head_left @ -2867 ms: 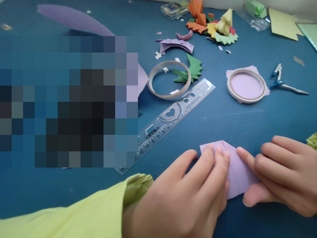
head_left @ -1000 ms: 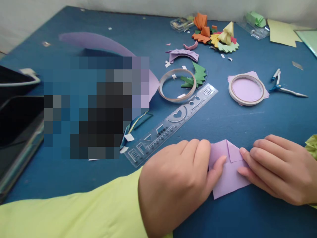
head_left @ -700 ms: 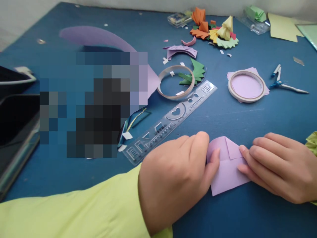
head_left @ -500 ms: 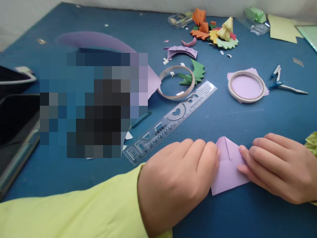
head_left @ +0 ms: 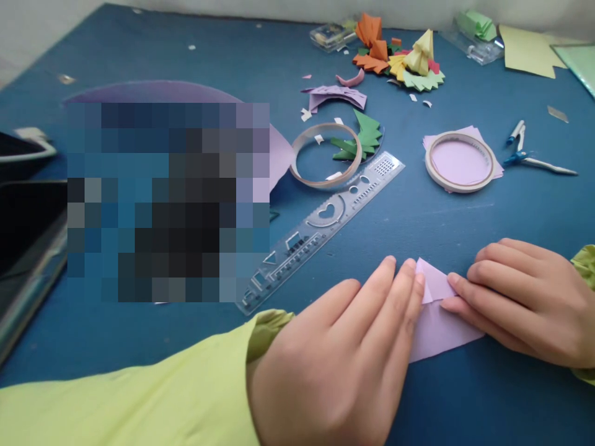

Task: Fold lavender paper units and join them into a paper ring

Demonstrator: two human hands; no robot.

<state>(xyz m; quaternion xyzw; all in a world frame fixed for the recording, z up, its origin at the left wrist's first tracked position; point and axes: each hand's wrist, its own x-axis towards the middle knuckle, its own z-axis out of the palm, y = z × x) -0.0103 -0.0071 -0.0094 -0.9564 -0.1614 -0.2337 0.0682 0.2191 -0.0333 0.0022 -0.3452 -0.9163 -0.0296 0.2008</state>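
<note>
A small piece of purple paper [head_left: 446, 331] lies on the blue table, with its top corners folded to a point. My left hand [head_left: 344, 347] lies over its left side, fingers stretched out, the fingertips pressing along the folded flap; the thumb is hidden. At the right edge, my right hand [head_left: 530, 297] pinches the paper between thumb and forefinger, its other fingers curled alongside. Beyond my hands lies a clear stencil ruler [head_left: 325, 226]. Farther back, a roll of tape [head_left: 432, 170] rests on a stack of purple paper squares [head_left: 460, 160].
Another tape ring [head_left: 297, 173] sits beside folded green paper [head_left: 369, 133]. A compass [head_left: 523, 156] lies at the right. Folded purple pieces [head_left: 337, 98], an orange paper model [head_left: 370, 37] and a cream one [head_left: 421, 54] stand at the back. A blurred patch covers the left.
My left hand has unfolded from a closed grip on the paper's left edge to straightened fingers pressing over the fold. The right hand still pinches the right edge.
</note>
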